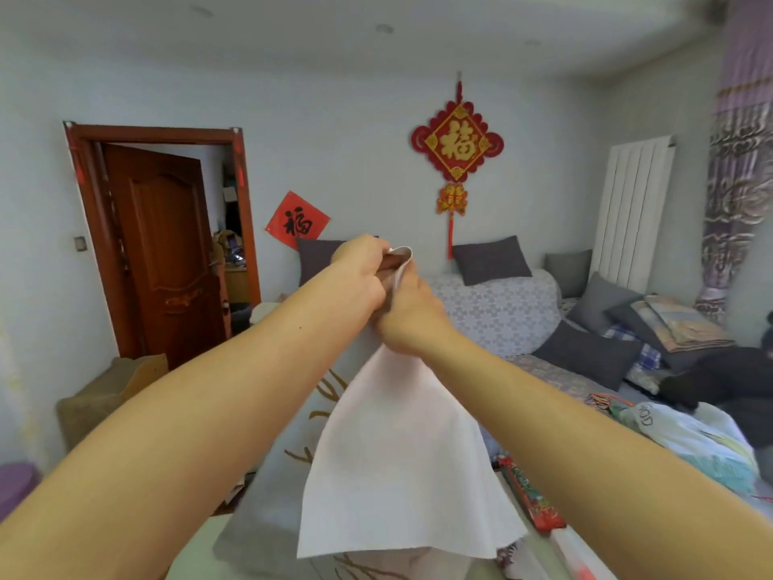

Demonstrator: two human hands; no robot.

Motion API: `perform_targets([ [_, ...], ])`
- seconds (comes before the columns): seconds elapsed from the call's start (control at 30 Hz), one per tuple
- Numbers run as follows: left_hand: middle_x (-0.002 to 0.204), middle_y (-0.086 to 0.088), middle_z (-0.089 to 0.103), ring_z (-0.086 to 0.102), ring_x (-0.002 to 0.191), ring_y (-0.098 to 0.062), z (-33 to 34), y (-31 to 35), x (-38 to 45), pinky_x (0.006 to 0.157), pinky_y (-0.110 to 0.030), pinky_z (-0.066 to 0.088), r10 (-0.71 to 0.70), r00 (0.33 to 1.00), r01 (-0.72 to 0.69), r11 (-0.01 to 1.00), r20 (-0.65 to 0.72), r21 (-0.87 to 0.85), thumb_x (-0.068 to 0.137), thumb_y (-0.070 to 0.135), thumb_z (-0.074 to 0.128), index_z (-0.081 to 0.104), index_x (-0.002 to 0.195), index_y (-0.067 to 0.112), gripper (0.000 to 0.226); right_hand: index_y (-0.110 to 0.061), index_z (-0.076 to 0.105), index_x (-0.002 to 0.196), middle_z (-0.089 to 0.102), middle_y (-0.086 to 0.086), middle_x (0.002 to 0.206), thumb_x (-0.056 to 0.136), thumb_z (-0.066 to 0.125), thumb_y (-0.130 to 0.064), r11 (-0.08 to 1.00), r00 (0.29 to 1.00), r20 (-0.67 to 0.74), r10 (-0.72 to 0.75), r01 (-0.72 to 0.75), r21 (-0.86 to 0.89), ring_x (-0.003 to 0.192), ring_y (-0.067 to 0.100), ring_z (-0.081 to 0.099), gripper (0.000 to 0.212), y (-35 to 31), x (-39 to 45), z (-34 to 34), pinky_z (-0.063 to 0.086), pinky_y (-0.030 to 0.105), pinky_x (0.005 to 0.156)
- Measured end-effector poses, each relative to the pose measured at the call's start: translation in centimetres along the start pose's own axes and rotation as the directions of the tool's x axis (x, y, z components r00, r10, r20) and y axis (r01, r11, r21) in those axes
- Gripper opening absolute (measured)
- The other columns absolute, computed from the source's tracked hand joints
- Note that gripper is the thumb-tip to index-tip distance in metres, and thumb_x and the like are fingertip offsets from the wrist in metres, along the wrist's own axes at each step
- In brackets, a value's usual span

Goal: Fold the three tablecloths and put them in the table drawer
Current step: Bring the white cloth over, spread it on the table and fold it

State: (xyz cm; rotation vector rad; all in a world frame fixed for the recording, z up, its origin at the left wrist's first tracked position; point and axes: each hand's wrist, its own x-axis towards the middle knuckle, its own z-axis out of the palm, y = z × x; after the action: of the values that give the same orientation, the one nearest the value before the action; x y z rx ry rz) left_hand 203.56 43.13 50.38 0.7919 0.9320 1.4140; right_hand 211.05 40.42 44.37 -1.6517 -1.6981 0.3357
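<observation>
A white tablecloth (397, 466) hangs in the air in front of me, its white underside facing me and a brown branch pattern showing on its left part. Both hands are raised together at its top edge. My left hand (359, 274) grips the gathered top corners. My right hand (412, 316) grips the cloth just below and beside the left hand, touching it. The cloth's lower edge hangs near the bottom of the view. No table drawer is visible.
A sofa (502, 311) with grey cushions runs along the far wall and the right side. Folded fabrics and bags (686, 445) lie at the right. A brown wooden door (167, 253) stands ajar at the left. A cardboard box (113, 391) sits below it.
</observation>
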Motion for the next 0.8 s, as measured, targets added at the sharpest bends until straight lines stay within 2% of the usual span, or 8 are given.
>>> perform_targets([
  [0.1, 0.088, -0.018, 0.068, 0.068, 0.073, -0.024, -1.7, -0.9, 0.9, 0.058, -0.035, 0.061, 0.036, 0.997, -0.040, 0.997, -0.064, -0.066, 0.095, -0.003, 0.054, 0.063, 0.107, -0.003, 0.015, -0.010, 0.054, 0.128, 0.062, 0.016, 0.122, 0.084, 0.055, -0.016, 0.997, 0.997, -0.017, 0.076, -0.077, -0.024, 0.113, 0.036, 0.060, 0.045, 2.0, -0.1, -2.0, 0.050, 0.036, 0.089],
  [0.17, 0.106, -0.018, 0.069, 0.070, 0.085, -0.025, -3.5, -1.3, 1.6, 0.055, -0.034, 0.059, 0.040, 0.990, -0.057, 0.991, -0.132, -0.124, 0.095, -0.003, 0.054, 0.062, 0.118, -0.001, 0.024, -0.004, 0.059, 0.112, 0.061, 0.021, 0.121, 0.088, 0.050, -0.010, 0.974, 0.987, -0.044, 0.152, -0.157, -0.162, 0.108, 0.037, 0.060, 0.026, 3.9, 0.1, -3.9, 0.047, 0.034, 0.083],
  [0.37, 0.117, -0.018, 0.070, 0.072, 0.098, -0.026, -8.0, -1.0, -1.2, 0.067, -0.033, 0.061, 0.065, 0.991, -0.088, 0.975, -0.116, -0.205, 0.099, 0.001, 0.055, 0.061, 0.118, 0.002, 0.020, -0.012, 0.048, 0.071, 0.065, 0.024, 0.103, 0.098, 0.049, -0.015, 0.890, 0.997, -0.072, 0.023, -0.053, -0.454, 0.100, 0.042, 0.063, 0.027, 8.7, 1.8, -4.2, 0.039, 0.034, 0.070],
  [0.47, 0.091, -0.015, 0.076, 0.077, 0.085, -0.028, -12.6, -1.2, -5.0, 0.064, -0.035, 0.063, 0.190, 0.980, -0.196, 0.975, 0.061, 0.103, 0.102, 0.023, 0.060, 0.070, 0.103, 0.002, 0.023, -0.010, 0.060, 0.092, 0.066, 0.022, 0.102, 0.095, 0.046, -0.007, 0.901, 0.940, -0.305, -0.153, 0.006, -0.433, 0.093, 0.043, 0.062, 0.015, 6.8, 2.9, -3.2, 0.038, 0.037, 0.068],
  [0.57, 0.082, -0.007, 0.069, 0.068, 0.075, -0.022, -19.8, 0.0, -4.7, 0.068, -0.037, 0.057, 0.740, 0.667, -0.628, 0.498, 0.085, 0.598, 0.098, 0.041, 0.064, 0.069, 0.090, 0.011, 0.031, -0.009, 0.062, 0.106, 0.067, 0.020, 0.099, 0.096, 0.043, -0.007, 0.885, 0.883, -0.373, -0.286, 0.094, -0.456, 0.095, 0.043, 0.062, 0.022, 1.8, 5.0, -1.8, 0.037, 0.040, 0.070],
  [0.6, 0.098, -0.001, 0.066, 0.065, 0.087, -0.016, -21.9, 0.4, -4.0, 0.078, -0.034, 0.056, 0.732, 0.664, -0.631, 0.441, 0.151, 0.638, 0.095, 0.042, 0.068, 0.067, 0.104, 0.017, 0.026, -0.009, 0.062, 0.105, 0.066, 0.019, 0.097, 0.098, 0.041, -0.011, 0.881, 0.879, -0.357, -0.317, 0.134, -0.454, 0.093, 0.042, 0.062, 0.022, -0.2, 5.6, -1.0, 0.038, 0.040, 0.069],
  [0.67, 0.131, 0.008, 0.060, 0.059, 0.120, -0.009, -24.2, 0.2, -3.0, 0.105, -0.035, 0.049, 0.363, 0.886, -0.460, 0.774, 0.290, 0.435, 0.093, 0.049, 0.067, 0.057, 0.136, 0.030, 0.048, -0.009, 0.062, 0.096, 0.065, 0.018, 0.092, 0.100, 0.039, -0.016, 0.887, 0.871, -0.338, -0.356, 0.201, -0.416, 0.089, 0.041, 0.061, 0.024, -3.6, 7.0, 0.9, 0.040, 0.040, 0.068],
  [0.8, 0.134, -0.006, 0.068, 0.066, 0.121, -0.028, -28.7, -2.9, -1.3, 0.106, -0.052, 0.049, -0.048, 0.933, -0.024, 0.981, 0.358, 0.195, 0.077, 0.075, 0.063, 0.058, 0.140, 0.029, 0.078, -0.014, 0.054, 0.080, 0.063, 0.016, 0.087, 0.089, 0.045, -0.009, 0.879, 0.861, -0.317, -0.397, 0.257, -0.402, 0.088, 0.043, 0.061, 0.014, -9.0, 9.2, 3.8, 0.042, 0.039, 0.068],
])
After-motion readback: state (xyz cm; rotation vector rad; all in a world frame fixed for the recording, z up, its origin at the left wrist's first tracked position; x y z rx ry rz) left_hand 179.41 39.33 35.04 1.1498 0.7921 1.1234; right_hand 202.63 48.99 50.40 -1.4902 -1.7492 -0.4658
